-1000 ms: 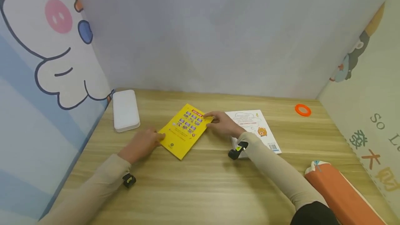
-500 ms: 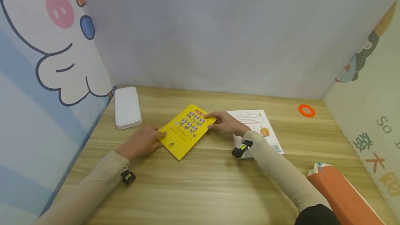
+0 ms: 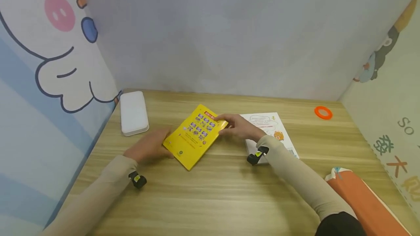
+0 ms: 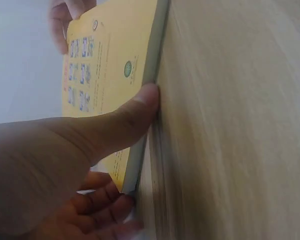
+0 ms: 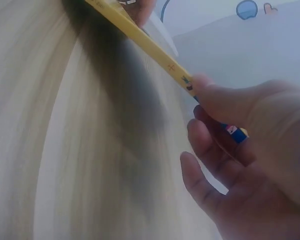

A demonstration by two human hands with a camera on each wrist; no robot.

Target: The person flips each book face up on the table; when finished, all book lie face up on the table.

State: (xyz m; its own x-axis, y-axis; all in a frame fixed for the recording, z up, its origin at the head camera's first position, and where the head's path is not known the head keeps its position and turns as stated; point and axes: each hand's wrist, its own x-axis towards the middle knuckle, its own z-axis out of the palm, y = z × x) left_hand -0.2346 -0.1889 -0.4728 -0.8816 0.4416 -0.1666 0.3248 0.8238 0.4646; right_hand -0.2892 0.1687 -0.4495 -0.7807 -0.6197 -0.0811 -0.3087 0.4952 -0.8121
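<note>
A thin yellow book (image 3: 193, 137) with rows of small purple pictures lies tilted between both hands in the head view. My right hand (image 3: 241, 126) pinches its right corner; thumb and index finger grip that edge in the right wrist view, the other fingers loose below the book (image 5: 155, 55). At the left corner is my left hand (image 3: 151, 146). In the left wrist view its thumb (image 4: 132, 112) touches the pale page edge, while the fingers (image 4: 102, 207) spread loosely near the corner. A white book (image 3: 285, 137) with an orange cartoon animal lies partly behind the right hand.
A white box-like object (image 3: 133, 114) stands at the back left of the wooden table (image 3: 210, 199). An orange ring (image 3: 323, 112) lies at the back right. An orange pouch (image 3: 364, 199) sits by the right forearm. Printed walls enclose the table.
The left thumb has slid off the yellow cover to its near edge. The book has tilted, its right side rising slightly with the right hand.
</note>
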